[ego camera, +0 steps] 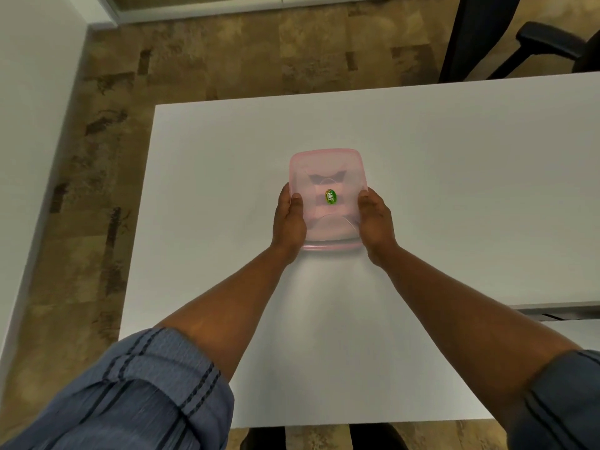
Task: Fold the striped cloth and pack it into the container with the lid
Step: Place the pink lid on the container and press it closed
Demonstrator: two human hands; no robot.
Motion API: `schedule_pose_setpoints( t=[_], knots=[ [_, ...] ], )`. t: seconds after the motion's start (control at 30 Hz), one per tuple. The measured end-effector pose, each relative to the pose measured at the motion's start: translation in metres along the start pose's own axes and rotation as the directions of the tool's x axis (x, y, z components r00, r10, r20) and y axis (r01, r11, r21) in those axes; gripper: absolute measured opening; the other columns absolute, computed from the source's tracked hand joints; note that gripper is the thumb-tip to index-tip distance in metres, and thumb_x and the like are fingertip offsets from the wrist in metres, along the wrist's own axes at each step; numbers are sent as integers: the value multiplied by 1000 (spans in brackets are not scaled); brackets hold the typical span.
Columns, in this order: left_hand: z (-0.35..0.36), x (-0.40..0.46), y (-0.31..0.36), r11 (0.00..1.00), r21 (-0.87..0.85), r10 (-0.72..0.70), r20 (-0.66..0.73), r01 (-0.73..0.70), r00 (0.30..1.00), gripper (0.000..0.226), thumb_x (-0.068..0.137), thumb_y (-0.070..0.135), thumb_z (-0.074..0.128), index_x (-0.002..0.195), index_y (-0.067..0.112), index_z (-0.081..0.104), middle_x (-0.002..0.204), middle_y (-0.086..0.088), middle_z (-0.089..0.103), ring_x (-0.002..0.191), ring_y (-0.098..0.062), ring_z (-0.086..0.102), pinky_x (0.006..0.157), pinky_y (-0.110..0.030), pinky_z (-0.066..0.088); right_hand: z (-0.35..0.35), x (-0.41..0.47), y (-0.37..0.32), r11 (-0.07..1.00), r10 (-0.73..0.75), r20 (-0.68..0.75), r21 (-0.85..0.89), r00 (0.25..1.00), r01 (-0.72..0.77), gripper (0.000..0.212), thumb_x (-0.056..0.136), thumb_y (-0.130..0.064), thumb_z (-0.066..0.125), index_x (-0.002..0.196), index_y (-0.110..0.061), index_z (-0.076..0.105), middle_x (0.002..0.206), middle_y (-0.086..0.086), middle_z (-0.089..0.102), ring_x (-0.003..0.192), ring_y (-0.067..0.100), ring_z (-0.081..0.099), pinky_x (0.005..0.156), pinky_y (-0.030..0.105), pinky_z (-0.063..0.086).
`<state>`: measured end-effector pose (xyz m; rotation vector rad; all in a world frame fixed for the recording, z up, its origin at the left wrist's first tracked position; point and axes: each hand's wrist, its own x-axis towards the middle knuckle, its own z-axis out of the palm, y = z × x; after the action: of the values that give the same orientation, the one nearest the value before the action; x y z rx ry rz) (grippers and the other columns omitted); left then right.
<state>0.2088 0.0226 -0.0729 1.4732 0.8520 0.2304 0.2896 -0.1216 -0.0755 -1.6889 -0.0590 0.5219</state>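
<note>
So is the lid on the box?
Yes, on. The pink lid covers the box, with both hands gripping the sides. Whether it has clicked shut, cannot tell.

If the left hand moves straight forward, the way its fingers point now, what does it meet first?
Nothing, it seems: the left hand grips the pink container at its side; ahead lies only bare white table.

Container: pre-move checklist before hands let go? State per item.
1. Lid on the pink container: ok, covers the top.
2. Lid sealed all round: cannot tell.
3. Cloth inside: ok, dark shape shows through the lid; stripes and fold cannot tell.
4. Left hand and right hand gripping opposite sides: ok.
5. Container resting on the white table: cannot tell, near edge looks low to the surface.
</note>
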Motion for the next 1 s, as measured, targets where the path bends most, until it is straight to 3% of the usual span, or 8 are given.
schedule_pose_setpoints(
  t=[0.2, 0.3, 0.4, 0.67, 0.87, 1.0],
  knots=[
    [-14, 1, 14, 997, -53, -47, 32, 48, 998, 41, 107, 18, 38, 147, 19, 48, 142, -3, 57, 128, -24, 57, 113, -45, 45, -1, -4, -10, 991, 68, 66, 112, 996, -75, 32, 108, -31, 39, 134, -26, 57, 126, -5, 67, 117, 15, 64, 99, 33, 53],
    [-33, -1, 22, 997, -64, -41, 25, 43, 999, 39, 108, 20, 36, 144, 20, 52, 139, -4, 60, 125, -25, 59, 111, -47, 48, 14, -13, -19, 986, 69, 86, 143, 994, -81, 32, 108, -24, 39, 134, -28, 57, 122, -10, 68, 115, 12, 65, 98, 31, 53],
    [-64, -5, 29, 997, -54, -58, -15, 57, 998, 38, 109, 23, 35, 140, 21, 55, 136, -4, 63, 122, -25, 61, 109, -48, 49, 43, -26, -27, 981, 79, 124, 167, 989, -100, 36, 107, -22, 38, 140, -26, 54, 126, -8, 67, 114, 11, 65, 94, 29, 54],
    [-184, -10, 29, 1000, 6, -28, -91, 28, 995, 38, 110, 25, 35, 141, 19, 56, 135, -5, 63, 121, -26, 62, 107, -49, 50, 155, -66, -37, 976, 68, 232, 187, 970, -113, 41, 110, -24, 34, 150, -20, 41, 144, 4, 55, 130, 22, 55, 113, 44, 44],
    [-253, 5, 4, 998, -32, -59, -187, 54, 981, 34, 108, 25, 39, 134, 23, 62, 125, 7, 68, 119, -22, 62, 105, -39, 51, 224, -74, -34, 980, 123, 269, 117, 955, -159, 43, 110, -23, 31, 152, -20, 39, 149, 5, 52, 135, 24, 51, 116, 47, 40],
    [-273, 15, -15, 997, -41, -77, -182, 70, 980, 32, 107, 28, 40, 126, 25, 66, 124, 2, 70, 116, -21, 65, 108, -47, 50, 247, -77, -25, 978, 157, 257, 96, 954, -187, 44, 110, -23, 32, 153, -19, 39, 150, 4, 51, 135, 23, 50, 117, 46, 39]
  ],
)
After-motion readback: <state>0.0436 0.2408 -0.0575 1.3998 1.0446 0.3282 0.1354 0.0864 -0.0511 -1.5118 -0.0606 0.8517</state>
